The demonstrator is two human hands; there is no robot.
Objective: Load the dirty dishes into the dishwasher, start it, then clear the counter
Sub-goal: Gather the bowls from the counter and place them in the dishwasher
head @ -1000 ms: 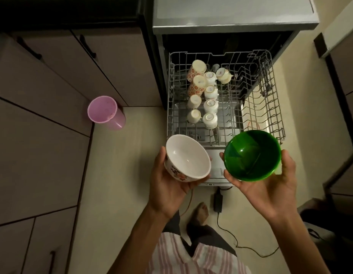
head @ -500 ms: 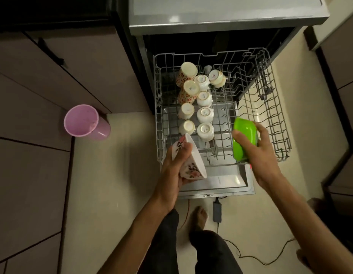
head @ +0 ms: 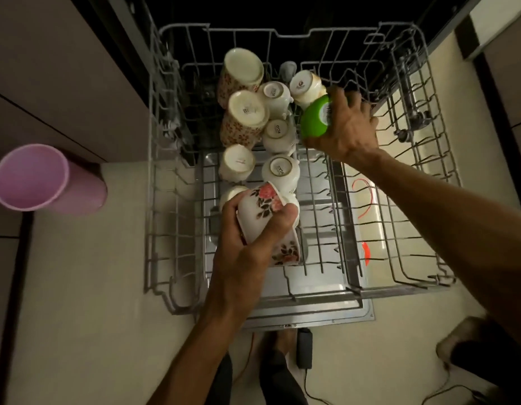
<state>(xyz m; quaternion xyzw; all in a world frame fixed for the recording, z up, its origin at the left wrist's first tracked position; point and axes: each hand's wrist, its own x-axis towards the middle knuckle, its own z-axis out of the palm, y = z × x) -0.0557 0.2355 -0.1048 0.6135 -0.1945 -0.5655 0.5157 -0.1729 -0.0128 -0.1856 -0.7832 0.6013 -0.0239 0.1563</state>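
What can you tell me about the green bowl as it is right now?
The green bowl looks like glossy plastic, bright green outside, with a pale round label on its base. It is tipped over, base facing up and towards the camera, its inside hidden. The right hand grips it from the right, fingers curled over the base. It sits low over the rack, near the back, right beside an upturned white cup; whether it touches the cup or the wires is unclear.
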